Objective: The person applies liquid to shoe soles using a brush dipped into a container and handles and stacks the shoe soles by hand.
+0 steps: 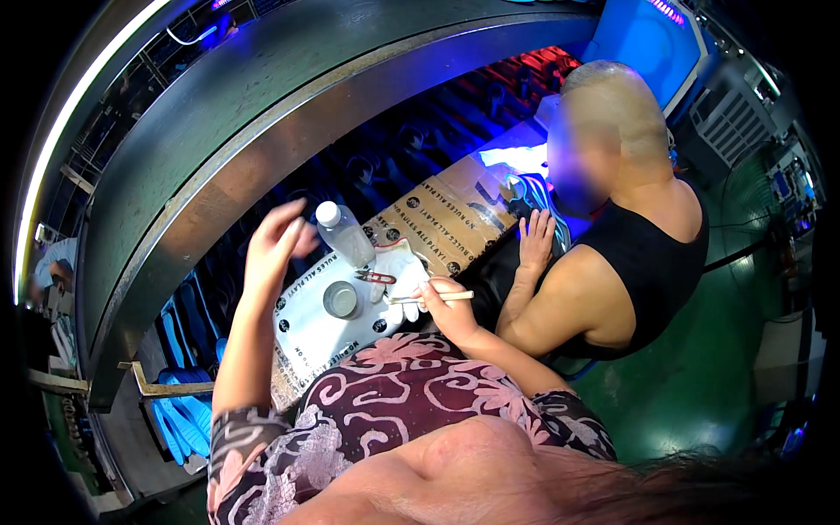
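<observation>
My right hand (446, 308) is closed on a slim brush (457, 296) with a pale handle, its tip pointing left over the white-covered work surface (306, 339). To the left, my left hand (282, 234) is raised beside a clear bottle (352, 245) with a white cap. Motion smears its fingers, so I cannot tell whether they hold anything. Between the hands stands a small round cup (341, 300), greyish inside. Red-handled thread snips (378, 277) lie on the surface by the bottle's base, next to a white glove (404, 267).
A co-worker (612, 262) sits close on my right, one hand (535, 238) near blue straps or cords (538, 197). Brown printed cardboard (446, 219) covers the far part of the surface. A metal-edged conveyor frame (219, 166) curves ahead and left. Blue strips (182, 420) hang at lower left.
</observation>
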A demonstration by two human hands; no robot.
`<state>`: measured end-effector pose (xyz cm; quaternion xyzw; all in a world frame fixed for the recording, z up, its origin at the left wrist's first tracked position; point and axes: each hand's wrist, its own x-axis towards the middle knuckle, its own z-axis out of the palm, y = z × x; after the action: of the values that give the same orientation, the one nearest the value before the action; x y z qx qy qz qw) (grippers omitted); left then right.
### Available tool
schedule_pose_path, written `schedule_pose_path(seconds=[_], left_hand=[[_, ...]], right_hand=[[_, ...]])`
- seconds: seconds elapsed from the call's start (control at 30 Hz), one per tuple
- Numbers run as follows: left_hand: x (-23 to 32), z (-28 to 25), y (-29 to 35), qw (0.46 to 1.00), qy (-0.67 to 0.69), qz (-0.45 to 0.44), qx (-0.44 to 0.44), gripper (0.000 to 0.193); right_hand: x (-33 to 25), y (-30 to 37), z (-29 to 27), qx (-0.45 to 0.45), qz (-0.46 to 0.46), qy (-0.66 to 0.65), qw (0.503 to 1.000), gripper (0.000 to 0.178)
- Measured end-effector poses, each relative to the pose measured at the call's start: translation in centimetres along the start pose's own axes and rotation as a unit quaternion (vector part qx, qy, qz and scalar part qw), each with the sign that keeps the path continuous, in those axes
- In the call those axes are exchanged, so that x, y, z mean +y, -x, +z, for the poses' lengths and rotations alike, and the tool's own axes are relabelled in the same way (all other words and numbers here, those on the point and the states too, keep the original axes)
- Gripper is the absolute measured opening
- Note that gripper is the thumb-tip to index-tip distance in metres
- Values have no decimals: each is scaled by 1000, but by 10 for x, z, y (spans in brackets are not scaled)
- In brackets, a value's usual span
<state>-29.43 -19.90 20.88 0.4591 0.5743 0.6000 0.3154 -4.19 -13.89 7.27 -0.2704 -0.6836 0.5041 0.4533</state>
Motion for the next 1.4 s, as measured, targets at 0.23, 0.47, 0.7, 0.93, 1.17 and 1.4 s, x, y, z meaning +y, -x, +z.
schedule_pose_path(seconds=[0.23, 0.47, 0.7, 0.93, 1.17, 1.4], left_hand=[[-143, -189, 232, 735, -597, -116, 299, 45], [-190, -207, 333, 762, -490, -348, 241, 63], [-178, -193, 318, 819, 209, -406, 346, 20], [-127, -117, 301, 810, 333, -413, 250, 35], [-147, -102, 290, 818, 362, -404, 190, 33], [-142, -104, 266, 809, 392, -367, 239, 30]], right_hand=[[-7, -2, 11, -79, 96, -70, 990, 29], [-12, -13, 28, -88, 134, -75, 984, 26], [-7, -43, 43, -144, 108, 6, 984, 29], [19, -60, 78, -249, -50, 129, 959, 13], [35, -58, 91, -246, -92, 183, 947, 11], [13, -59, 76, -211, -17, 120, 970, 14]])
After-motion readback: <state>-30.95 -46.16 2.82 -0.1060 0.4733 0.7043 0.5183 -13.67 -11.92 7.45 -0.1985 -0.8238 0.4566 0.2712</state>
